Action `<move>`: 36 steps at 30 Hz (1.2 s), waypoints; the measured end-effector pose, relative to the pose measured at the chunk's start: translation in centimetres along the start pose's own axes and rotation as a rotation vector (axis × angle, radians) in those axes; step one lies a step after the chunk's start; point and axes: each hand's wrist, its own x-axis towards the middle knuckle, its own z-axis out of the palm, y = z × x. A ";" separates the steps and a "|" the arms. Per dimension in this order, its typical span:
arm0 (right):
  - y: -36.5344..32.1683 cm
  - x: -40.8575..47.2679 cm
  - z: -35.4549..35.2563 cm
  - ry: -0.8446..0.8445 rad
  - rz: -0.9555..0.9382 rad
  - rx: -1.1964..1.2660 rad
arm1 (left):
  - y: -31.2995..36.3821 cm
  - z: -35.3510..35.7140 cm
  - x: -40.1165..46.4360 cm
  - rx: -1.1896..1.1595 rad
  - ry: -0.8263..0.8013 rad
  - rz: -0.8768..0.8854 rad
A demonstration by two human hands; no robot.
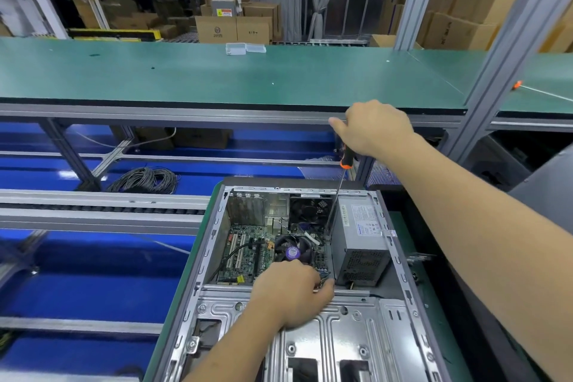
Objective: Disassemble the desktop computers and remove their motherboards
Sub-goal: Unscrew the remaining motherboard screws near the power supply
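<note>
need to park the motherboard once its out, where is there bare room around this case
The green bench top behind the open case is mostly bare, apart from small clear boxes at its far edge. Inside the case it is crowded: left hand, power supply, screwdriver in right hand.

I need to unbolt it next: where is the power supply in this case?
In the head view, the power supply is the grey box at the right side of the open computer case, beside the motherboard, with the screwdriver shaft coming down along its left edge.
</note>
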 end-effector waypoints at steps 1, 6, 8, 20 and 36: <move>0.2 0.2 0.0 -0.035 0.009 0.037 | 0.0 0.0 0.0 -0.010 -0.001 -0.008; 0.7 0.0 -0.2 -0.058 0.123 -0.197 | 0.1 -0.2 0.1 -0.036 -0.032 -0.052; 0.6 0.2 -0.2 -0.071 0.110 -0.145 | 0.1 -0.3 0.2 -0.049 -0.058 -0.069; 0.7 0.4 -0.9 -0.267 -0.397 0.067 | 0.8 -0.6 3.0 -0.029 0.023 -0.238; 1.0 0.4 -2.1 -0.458 -0.300 0.150 | 1.0 0.1 2.4 -0.015 0.211 -0.245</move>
